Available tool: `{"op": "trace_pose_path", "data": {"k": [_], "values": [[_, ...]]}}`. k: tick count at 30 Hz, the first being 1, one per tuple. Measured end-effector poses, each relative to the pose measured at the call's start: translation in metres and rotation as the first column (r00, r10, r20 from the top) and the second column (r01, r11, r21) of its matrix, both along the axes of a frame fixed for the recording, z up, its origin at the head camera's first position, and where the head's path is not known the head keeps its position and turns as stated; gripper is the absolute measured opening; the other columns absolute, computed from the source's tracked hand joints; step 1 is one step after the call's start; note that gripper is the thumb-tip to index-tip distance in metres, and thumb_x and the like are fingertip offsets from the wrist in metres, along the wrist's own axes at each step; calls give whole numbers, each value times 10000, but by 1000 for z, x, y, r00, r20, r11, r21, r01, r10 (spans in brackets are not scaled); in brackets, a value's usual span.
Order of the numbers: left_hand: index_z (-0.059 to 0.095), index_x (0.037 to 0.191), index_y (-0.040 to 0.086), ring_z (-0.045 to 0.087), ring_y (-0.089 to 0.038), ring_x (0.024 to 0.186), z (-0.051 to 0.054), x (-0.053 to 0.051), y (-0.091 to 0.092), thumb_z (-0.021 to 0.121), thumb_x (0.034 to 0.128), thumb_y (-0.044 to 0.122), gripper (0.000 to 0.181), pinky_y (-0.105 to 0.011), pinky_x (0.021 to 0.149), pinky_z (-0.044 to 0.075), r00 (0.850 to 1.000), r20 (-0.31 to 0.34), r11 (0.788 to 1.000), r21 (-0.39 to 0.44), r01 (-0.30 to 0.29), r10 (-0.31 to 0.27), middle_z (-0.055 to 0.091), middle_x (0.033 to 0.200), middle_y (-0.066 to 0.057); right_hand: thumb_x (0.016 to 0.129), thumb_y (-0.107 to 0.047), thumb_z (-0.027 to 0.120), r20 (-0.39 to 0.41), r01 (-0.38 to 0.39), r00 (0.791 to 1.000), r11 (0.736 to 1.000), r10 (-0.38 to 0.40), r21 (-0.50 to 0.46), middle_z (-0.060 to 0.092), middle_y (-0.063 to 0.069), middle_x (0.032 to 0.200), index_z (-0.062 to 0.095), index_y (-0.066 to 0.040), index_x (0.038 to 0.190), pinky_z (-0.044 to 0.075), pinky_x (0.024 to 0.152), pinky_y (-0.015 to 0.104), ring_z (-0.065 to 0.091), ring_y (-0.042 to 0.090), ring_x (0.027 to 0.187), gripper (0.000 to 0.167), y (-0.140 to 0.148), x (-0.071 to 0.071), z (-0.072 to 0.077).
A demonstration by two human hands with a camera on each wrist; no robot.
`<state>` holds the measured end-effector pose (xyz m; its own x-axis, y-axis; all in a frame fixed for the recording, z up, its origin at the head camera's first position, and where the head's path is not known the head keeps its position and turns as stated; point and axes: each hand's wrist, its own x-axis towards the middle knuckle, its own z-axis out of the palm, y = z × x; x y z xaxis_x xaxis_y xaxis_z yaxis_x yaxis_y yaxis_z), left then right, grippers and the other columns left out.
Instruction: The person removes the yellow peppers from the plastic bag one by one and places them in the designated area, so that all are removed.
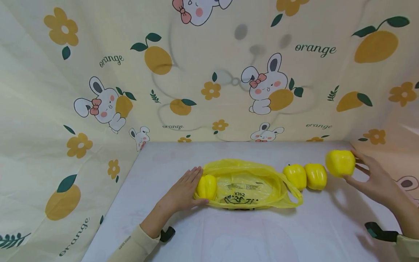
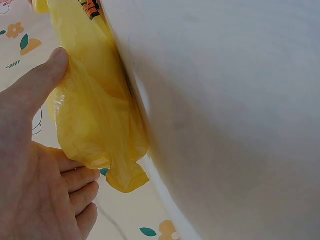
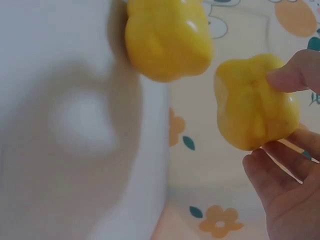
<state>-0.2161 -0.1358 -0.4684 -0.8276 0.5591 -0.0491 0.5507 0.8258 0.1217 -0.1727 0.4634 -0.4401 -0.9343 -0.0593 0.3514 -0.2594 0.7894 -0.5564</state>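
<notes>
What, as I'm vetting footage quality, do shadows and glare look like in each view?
Head: faint, soft shadows lie across the patterned backdrop; left wrist: a broad, soft-edged shadow dims the white table; right wrist: a small glint shows on the upper yellow pepper, and shadow darkens the table.

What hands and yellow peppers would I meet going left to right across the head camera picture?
Left hand, bagged pepper inside the yellow bag, first pepper outside, second pepper outside, held pepper, right hand.
</notes>
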Motion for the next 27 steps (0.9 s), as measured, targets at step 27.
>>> {"op": "trace_pose_path", "data": {"k": [27], "values": [[153,1717,26,128,-265,1667,3,2,1,663,961,707,1138,-432,1359,93,1000,6,1000,3,-6,6,141,1803,-115,952,-94,823,137,12,991,1000,-14,19,355,490,1524,259,144,1615,223,936,-78,415,684,1261,903,25,-2,-36]]}}
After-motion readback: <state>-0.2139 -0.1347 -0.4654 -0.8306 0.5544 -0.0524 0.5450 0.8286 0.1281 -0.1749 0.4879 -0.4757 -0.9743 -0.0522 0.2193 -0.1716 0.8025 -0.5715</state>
